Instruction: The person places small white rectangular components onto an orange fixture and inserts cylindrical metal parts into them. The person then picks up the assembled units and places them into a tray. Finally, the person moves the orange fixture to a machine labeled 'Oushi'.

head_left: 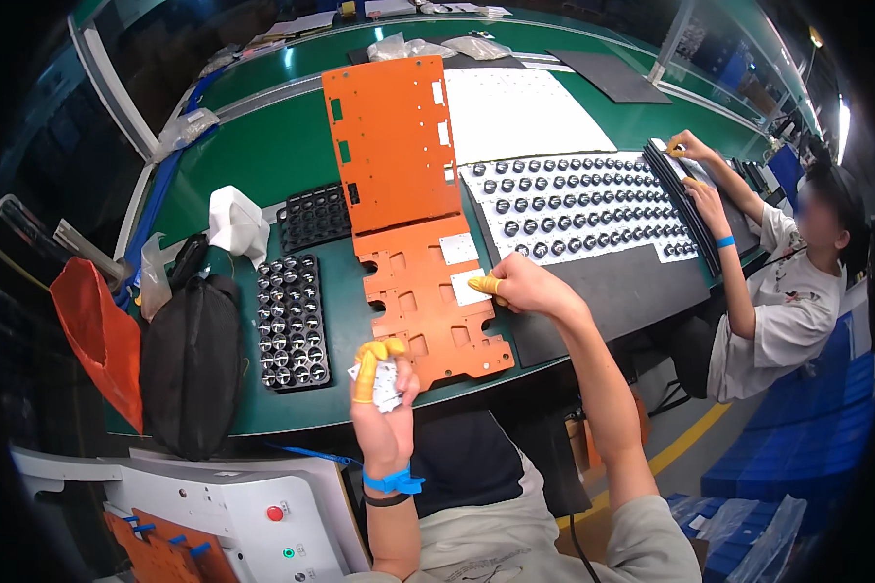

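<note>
Yellow finger covers are on both my hands. My left hand (383, 389) is closed round a few small white square plates (387, 382), just off the near edge of an orange jig (399, 277). My right hand (527, 285) reaches in from the right, its fingers closed at the edge of a white plate (464, 292) lying in the jig's right side. Just beyond it lies another white plate (459, 249). Several shaped recesses of the jig show bare orange. Its orange lid (389, 141) stands folded back on the far side.
Left of the jig are a black tray of round black parts (294, 325) and another black tray (313, 219). White sheets with rows of black parts (574, 204) lie right. A black bag (194, 364) hangs at the left edge. A co-worker's hands (698, 175) hold black strips.
</note>
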The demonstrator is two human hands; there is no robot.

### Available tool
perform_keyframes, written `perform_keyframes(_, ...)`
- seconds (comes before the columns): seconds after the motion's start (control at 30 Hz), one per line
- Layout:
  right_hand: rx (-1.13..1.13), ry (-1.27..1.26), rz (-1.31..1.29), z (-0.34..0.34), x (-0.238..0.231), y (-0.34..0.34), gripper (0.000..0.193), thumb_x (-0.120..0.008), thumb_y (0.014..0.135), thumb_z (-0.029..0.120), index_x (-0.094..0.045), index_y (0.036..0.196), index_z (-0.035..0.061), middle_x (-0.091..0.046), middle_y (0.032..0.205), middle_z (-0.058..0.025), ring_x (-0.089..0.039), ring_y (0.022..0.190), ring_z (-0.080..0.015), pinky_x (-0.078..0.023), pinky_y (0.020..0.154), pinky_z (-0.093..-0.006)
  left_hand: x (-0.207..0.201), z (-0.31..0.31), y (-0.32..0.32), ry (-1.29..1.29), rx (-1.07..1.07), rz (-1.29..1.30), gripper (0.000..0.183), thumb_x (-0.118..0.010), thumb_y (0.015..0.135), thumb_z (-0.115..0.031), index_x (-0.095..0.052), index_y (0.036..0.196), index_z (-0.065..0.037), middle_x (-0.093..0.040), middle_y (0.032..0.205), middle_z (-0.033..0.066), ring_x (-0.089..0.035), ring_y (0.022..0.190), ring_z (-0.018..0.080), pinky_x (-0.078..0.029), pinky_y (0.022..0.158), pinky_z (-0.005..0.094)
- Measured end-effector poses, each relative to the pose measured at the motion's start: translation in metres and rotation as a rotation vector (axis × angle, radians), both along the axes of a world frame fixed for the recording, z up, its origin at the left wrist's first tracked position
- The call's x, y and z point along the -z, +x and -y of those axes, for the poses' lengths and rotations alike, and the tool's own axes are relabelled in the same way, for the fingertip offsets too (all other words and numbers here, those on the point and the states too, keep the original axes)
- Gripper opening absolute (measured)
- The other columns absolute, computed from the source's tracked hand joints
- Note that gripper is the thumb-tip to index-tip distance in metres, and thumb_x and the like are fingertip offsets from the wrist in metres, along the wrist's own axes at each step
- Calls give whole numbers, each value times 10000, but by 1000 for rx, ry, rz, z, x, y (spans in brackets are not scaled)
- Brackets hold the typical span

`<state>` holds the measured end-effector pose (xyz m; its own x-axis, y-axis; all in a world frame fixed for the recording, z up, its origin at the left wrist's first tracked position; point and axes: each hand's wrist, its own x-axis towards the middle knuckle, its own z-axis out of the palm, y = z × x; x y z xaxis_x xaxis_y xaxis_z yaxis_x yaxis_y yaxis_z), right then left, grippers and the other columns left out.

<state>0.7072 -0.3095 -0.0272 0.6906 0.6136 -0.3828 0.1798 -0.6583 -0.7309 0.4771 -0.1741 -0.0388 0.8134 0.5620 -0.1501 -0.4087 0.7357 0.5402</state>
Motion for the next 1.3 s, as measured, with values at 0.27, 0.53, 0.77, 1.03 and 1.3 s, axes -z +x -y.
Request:
perform_keyframes(0.27,119,-146,779,-12,-15,-43,427,-801,808,318,-629,642,-36,-640,664,-213,-665,642,-366,-490,555,-450,12,-10,-38,-150,94,197,528,-586,672,-52,-525,1197,-52,-538,1201,131,-465,890,237,-394,756,343)
perform_keyframes(0.53,89,199,853,-75,-24,-97,314,-740,853,268,-651,705,5,-652,739,-164,-646,683,-353,-503,614,-448,19,-19,-53,-120,-27,169,433,-619,934,-205,-515,1327,-56,-565,1235,146,-515,950,259,-433,763,352)
perform_keyframes(0.77,-248,469,849,-172,6,-96,199,-763,790,189,-684,786,6,-668,833,-164,-652,818,-336,-503,752,-441,18,-33,-61,-65,-16,211,572,-561,982,-458,-476,1374,-50,-604,1066,98,-398,671,125,-323,567,254)
perform_keyframes(1.03,-192,316,933,-233,19,-84,289,-809,758,268,-701,773,-1,-687,830,-186,-686,811,-334,-524,719,-440,10,-32,-63,11,-59,149,768,-448,947,-693,-488,1362,-47,-522,817,34,-294,538,98,-222,492,243)
perform_keyframes(1.3,-181,268,897,-244,16,-81,259,-789,697,233,-689,741,-3,-694,842,-193,-703,801,-325,-533,718,-442,26,-42,-66,49,-61,150,908,-439,887,-781,-529,1338,3,-535,867,21,-328,538,91,-229,498,241)
